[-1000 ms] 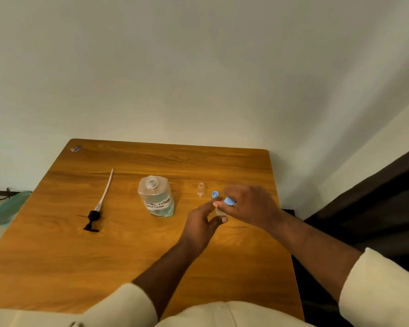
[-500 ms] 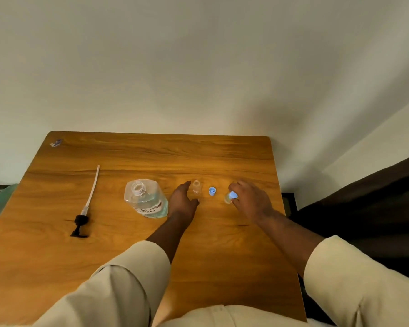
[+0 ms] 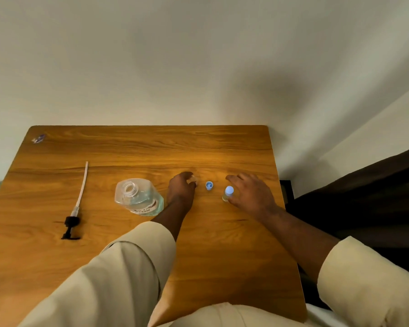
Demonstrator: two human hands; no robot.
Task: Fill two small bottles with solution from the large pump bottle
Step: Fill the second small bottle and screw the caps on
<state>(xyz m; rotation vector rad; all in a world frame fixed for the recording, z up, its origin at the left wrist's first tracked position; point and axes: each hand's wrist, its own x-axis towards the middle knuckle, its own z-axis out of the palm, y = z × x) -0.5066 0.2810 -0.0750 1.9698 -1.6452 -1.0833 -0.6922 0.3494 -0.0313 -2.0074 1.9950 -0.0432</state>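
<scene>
The large clear bottle [image 3: 137, 197] stands with its neck uncapped, left of centre on the wooden table [image 3: 139, 147]. Its black pump [image 3: 72, 223] with a long white tube lies flat further left. My left hand [image 3: 181, 188] curls its fingers round a small clear bottle [image 3: 194, 179] that has no cap. A loose blue cap [image 3: 209, 185] sits just right of it. A second small bottle with a blue cap [image 3: 228, 192] stands upright; my right hand [image 3: 249, 192] lies beside it with fingers spread and relaxed, thumb side against it.
A small wrapper scrap [image 3: 38, 138] lies at the table's far left corner. The table's right edge runs close to my right forearm, with a dark curtain [image 3: 364, 197] beyond it. A plain wall stands behind the table.
My left hand left the capped bottle, reached to the uncapped small bottle and closed on it. My right hand set the capped bottle down on the table and its fingers loosened.
</scene>
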